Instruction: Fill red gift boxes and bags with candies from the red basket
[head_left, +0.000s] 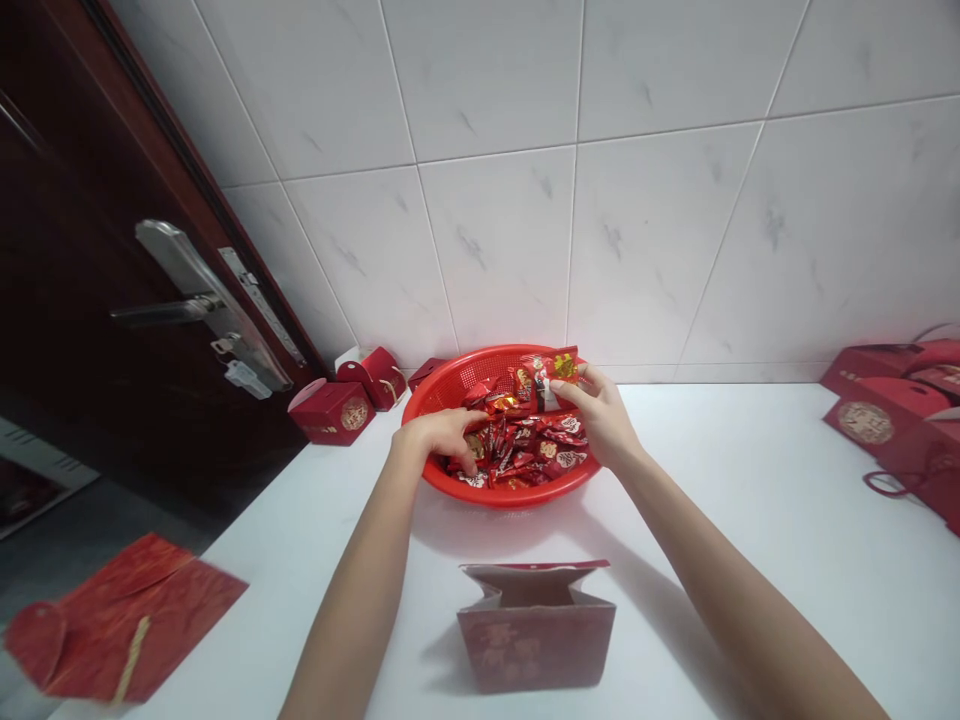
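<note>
A red plastic basket [517, 495] on the white table holds many small wrapped candies [525, 455], mostly in red and gold wrappers. My right hand [600, 410], at the basket's right rim, is closed on a red candy packet [541, 380] with a gold patch, pinched between thumb and fingers. Over the left part of the basket, my left hand [446, 437] reaches down among the candies, thumb and fingers apart, with the fingertips partly hidden. In front of the basket, between my forearms, stands a dark red paper gift box [536, 648], its top open.
Small red gift boxes [334, 412] stand at the back left by the door frame. More red boxes [885, 420] are grouped at the right edge. A red pouch-like box with a cord [135, 625] lies front left. A tiled wall [495, 240] rises behind the table [720, 480].
</note>
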